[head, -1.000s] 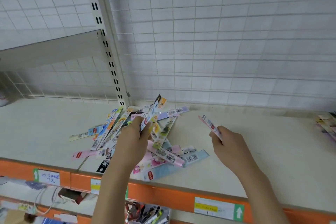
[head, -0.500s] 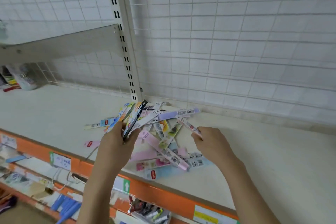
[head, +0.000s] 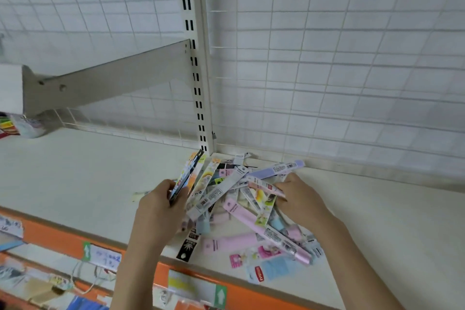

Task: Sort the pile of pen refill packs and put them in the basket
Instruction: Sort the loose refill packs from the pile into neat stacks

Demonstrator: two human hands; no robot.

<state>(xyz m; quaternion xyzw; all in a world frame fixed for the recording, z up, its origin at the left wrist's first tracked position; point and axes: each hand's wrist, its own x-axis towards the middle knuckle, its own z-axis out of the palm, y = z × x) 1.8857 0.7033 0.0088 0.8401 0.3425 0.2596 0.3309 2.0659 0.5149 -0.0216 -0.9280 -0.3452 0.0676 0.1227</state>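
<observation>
Head view is being filled mostly by a white wire grid wall, crossed by a slotted upright post from which a grey bracket is reaching out to the left. Below it, a cream shelf with an orange front edge is being shown, and price tags are being carried on that edge. A pile of pen refill packs is lying on the shelf just in front of the post's foot, the packs crossing one another at many angles. A small stack of packs is being held upright at the pile's left side by the left hand, its grip pressed together on the stack between thumb and fingers. The right hand is being rested on the pile's right side, its fingertips being pinched on a pink pack. No basket is being shown anywhere.
</observation>
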